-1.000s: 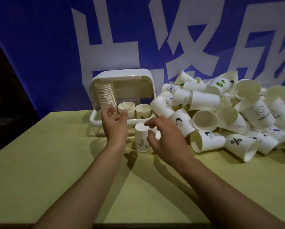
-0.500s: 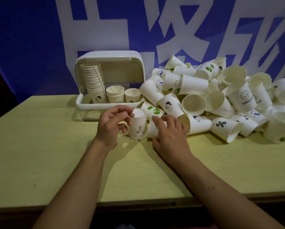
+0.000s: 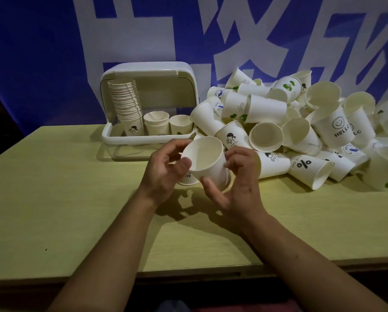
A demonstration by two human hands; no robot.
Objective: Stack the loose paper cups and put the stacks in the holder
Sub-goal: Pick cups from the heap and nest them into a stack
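Cup (image 3: 207, 163): lifted just above the table (image 3: 76, 199) near the holder (image 3: 150, 140), gripped by the right hand (image 3: 238, 188).
Left hand (image 3: 163, 172): curled round a second cup (image 3: 188, 179), likely for nesting.
Axis: mouth tilted up toward the person, base away.
Pile (image 3: 301, 127): many cups loose, right.

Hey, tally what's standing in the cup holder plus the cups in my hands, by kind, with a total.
Tall stack in the holder: 1
Short stack: 1
Lone cup: 1
Plain cup, right hand: 1
HI cup, left hand: 1
Total: 5
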